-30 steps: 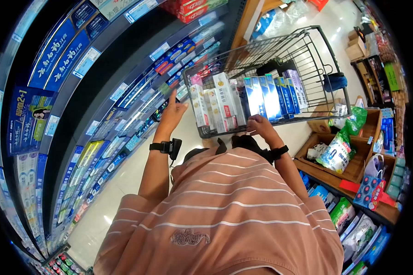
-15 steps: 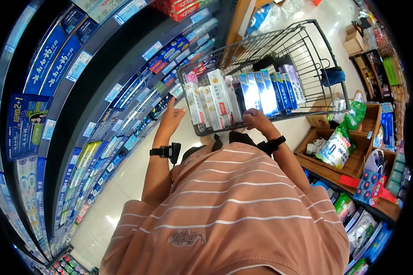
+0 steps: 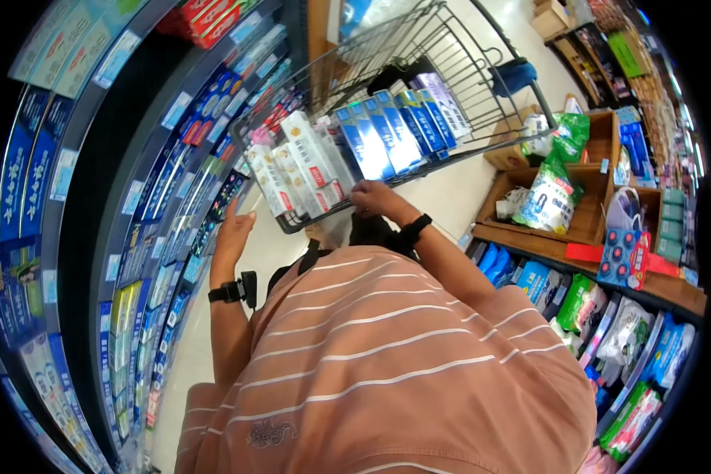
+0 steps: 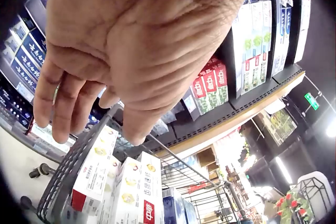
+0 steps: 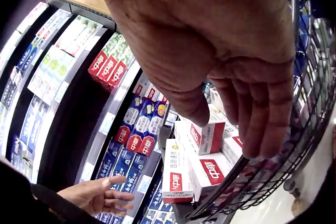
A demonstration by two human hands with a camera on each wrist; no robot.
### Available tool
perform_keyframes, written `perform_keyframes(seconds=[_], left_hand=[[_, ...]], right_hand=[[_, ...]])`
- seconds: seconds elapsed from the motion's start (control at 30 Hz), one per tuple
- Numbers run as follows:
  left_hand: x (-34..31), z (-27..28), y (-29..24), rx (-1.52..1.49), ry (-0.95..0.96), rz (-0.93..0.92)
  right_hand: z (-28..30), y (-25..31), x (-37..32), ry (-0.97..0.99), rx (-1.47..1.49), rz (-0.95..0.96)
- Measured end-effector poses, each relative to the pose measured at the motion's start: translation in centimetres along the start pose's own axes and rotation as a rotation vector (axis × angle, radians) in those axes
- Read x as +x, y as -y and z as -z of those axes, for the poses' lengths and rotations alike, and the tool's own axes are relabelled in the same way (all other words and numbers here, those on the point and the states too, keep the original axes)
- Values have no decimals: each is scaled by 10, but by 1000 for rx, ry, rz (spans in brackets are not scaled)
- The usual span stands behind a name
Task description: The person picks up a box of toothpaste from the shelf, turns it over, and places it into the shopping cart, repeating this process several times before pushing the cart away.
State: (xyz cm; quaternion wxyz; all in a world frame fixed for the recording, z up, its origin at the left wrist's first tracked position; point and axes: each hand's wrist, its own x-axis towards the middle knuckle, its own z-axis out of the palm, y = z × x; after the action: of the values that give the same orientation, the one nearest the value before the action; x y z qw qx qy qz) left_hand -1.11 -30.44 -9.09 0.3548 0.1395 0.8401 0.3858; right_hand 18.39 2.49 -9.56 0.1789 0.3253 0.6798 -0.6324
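My left hand (image 3: 233,237) is held between the shelf and the cart's corner, index finger stretched out and nothing in it. In the left wrist view its fingers (image 4: 68,106) hang loosely above the cart. My right hand (image 3: 378,201) is at the near rim of the shopping cart (image 3: 292,227). Its fingers (image 5: 262,124) droop beside that rim with no box between them. White toothpaste boxes with red ends (image 5: 207,174) lie in the cart under this hand. Blue boxes (image 3: 371,142) and a pale purple box (image 3: 442,103) stand beside them.
Shelves of toothpaste (image 3: 24,174) rise close on the left. On the right stand a wooden display bin (image 3: 498,225) with a large white-and-green bag (image 3: 549,201) and low shelves of packets (image 3: 581,304). A dark blue item (image 3: 513,77) hangs on the cart's far side.
The head view has swung, so cart and shelves appear farther left. My right hand has shifted left along the near rim, toward the white boxes. The left hand stays near the cart's corner.
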Motion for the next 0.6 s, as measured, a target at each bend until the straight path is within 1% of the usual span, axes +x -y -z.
perform_keyframes(seconds=[0.07, 0.23, 0.33, 0.4, 0.43, 0.47, 0.53, 0.57, 0.6], left_hand=[[1, -3, 2, 8, -9, -8], [3, -3, -4, 18, 7, -12], [16, -5, -11, 70, -9, -94], [35, -9, -11, 47, -48, -161], [44, -12, -16, 35, -65, -196], [52, -14, -21, 84, -93, -237], [59, -16, -52, 179, -147, -320], [59, -17, -73, 164, -148, -335], [67, -21, -81, 185, -158, -360]], right_hand=[[-3, 6, -5, -16, -10, -15], [-1, -1, -4, -9, 11, 17], [1, -5, -4, -11, 15, 17], [5, -6, -9, -17, 19, 28], [7, -8, -9, -19, 49, 24], [10, -9, -9, -21, 54, 18], [15, -11, -10, -27, 64, 6], [17, -15, -10, -58, 91, 22], [20, -15, -12, -69, 86, 28]])
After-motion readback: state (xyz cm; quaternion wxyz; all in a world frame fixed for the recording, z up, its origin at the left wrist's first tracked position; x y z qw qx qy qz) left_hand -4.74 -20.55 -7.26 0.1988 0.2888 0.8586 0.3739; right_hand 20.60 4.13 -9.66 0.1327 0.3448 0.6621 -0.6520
